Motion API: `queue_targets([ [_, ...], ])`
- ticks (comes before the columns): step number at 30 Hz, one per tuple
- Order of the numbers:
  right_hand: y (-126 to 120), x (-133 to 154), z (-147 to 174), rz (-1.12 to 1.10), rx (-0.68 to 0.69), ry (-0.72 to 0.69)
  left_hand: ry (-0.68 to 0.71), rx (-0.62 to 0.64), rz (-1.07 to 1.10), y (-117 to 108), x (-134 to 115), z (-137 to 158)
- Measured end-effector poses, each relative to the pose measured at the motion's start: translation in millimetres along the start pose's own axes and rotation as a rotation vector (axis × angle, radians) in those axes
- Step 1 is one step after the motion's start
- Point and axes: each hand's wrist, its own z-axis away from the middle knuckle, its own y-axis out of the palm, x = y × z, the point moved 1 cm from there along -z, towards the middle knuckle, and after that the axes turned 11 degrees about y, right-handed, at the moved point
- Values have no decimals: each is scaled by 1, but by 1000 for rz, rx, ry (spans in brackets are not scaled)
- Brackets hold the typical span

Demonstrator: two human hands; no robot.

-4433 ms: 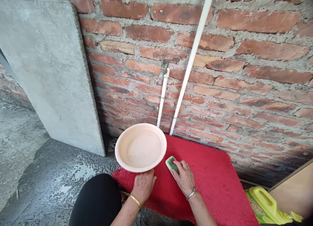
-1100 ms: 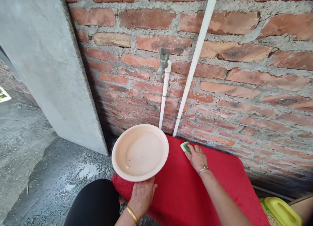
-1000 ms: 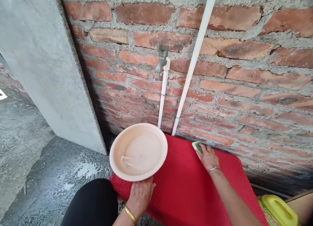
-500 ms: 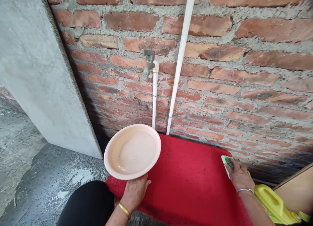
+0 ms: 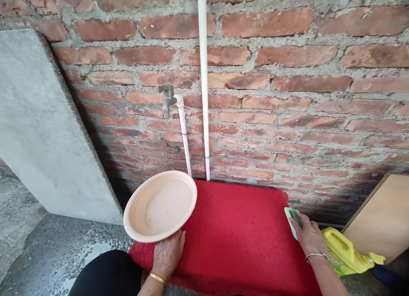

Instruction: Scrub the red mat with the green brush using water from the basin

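Note:
My left hand (image 5: 168,252) grips the near rim of a pale pink plastic basin (image 5: 162,206), with its fingers hidden beneath. The basin is tilted, and a few dark specks lie on its inside. Over at the right, my right hand (image 5: 309,236) is closed around a scrubbing brush (image 5: 293,221) with a light green back and dark green bristles. The brush is at the right edge of a red mat (image 5: 236,232), which is spread out in front of me below the brick wall. Part of the brush is covered by my fingers.
A grey tap (image 5: 166,99) on a white pipe (image 5: 184,138) stands before the brick wall, beside a taller pipe (image 5: 204,82). A concrete slab (image 5: 60,129) leans at the left above wet floor (image 5: 79,240). A yellow jug (image 5: 345,251) and a wooden board (image 5: 380,215) are at right.
The view has turned, so the wall, pipes and slab sit differently in it. My left hand still holds the basin, which tilts a little more. The brush stays in my right hand.

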Motion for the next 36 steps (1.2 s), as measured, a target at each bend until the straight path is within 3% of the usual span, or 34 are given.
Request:
queue_targets([
  [3,0,8,9,-26,-41,-81,-28,45,-15,0,0,-1],
  [9,-5,60,49,-93,-72,-533,-69,106,-21,0,0,0],
  [13,-11,88,67,-27,-20,-606,-91,130,4,-2,1,2],
  [22,-18,88,27,94,42,-410,-136,172,31,-3,3,0],
  [30,-14,66,2,124,18,-156,-163,165,48,-3,5,1],
  [36,-27,42,-4,116,-11,-19,-174,160,56,-4,4,1],
])
